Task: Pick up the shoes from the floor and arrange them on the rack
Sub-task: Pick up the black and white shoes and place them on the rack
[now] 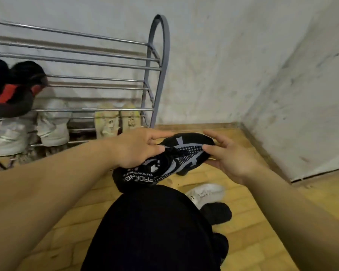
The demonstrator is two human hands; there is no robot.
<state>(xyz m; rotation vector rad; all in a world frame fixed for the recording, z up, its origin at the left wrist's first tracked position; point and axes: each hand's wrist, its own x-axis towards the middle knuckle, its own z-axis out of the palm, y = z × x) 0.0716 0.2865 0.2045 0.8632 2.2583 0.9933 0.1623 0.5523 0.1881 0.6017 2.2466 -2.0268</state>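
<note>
Head view looked down on two bare forearms that reached in from the lower left and lower right corners and met at mid-frame. The left grip [137, 147] was turned palm down and pinched the black shoe [182, 153]: its thumb lay on the upper beside the laces, its forefinger stretched out straight over the far side, and the other fingers were hidden behind the shoe. The right grip [229, 157] faced palm inward and pinched the shoe's forepart, thumb on top and curled fingers under the sole, with the forefinger extended behind the toe.

The black shoe, striped in grey, was held off the floor [249, 216] at the centre of the frame, just above a knee in black trousers [151, 231]. Its long axis ran from lower left to upper right, heel collar toward the knee and toe toward the upper right, sole down and tilted slightly.

The rack [158, 55] stood against the wall in the upper left. On it sat a black-and-red pair [18, 85] at the left edge, a white pair [51, 126] on the lowest bars, and a beige pair [115, 120] beside the end frame. On the floor at lower right lay a white shoe [204, 192] and, touching it, a dark shoe [216, 213].
</note>
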